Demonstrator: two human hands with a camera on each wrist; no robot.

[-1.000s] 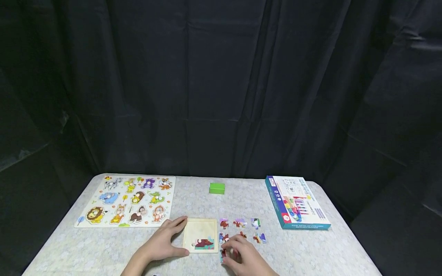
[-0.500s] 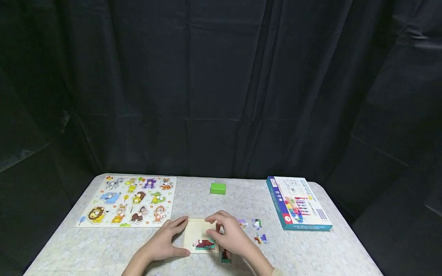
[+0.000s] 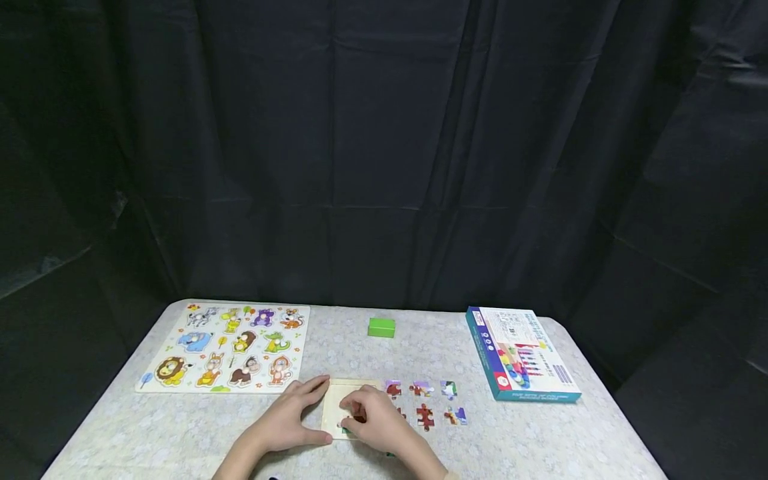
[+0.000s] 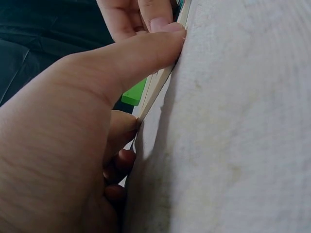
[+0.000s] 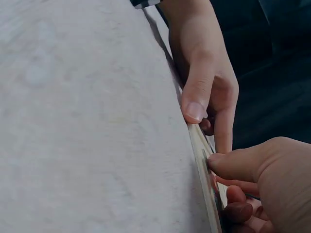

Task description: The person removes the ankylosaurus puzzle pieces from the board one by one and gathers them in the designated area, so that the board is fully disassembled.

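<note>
A shallow wooden puzzle tray (image 3: 332, 408) lies at the table's near middle. My left hand (image 3: 293, 420) holds its left side, thumb at the near corner and forefinger at the far corner; the left wrist view shows the thumb (image 4: 146, 53) against the wooden edge. Over the tray's right part, my right hand (image 3: 377, 421) pinches a dark red puzzle piece (image 3: 359, 419) low in the tray, mostly covered by the fingers. In the right wrist view, the right thumb (image 5: 238, 165) meets the tray's inside edge. Loose jigsaw pieces (image 3: 425, 417) lie right of the tray, some partly hidden by the hand.
An animal peg puzzle board (image 3: 225, 347) lies at the left. A green block (image 3: 381, 327) sits beyond the tray. At the right lies a flat toy box (image 3: 523, 355). Dark curtain (image 3: 384, 153) hangs behind the table (image 3: 516, 440).
My right hand has left the loose pieces, passed over the tray's right edge and come down inside the tray. My left hand keeps its place on the tray.
</note>
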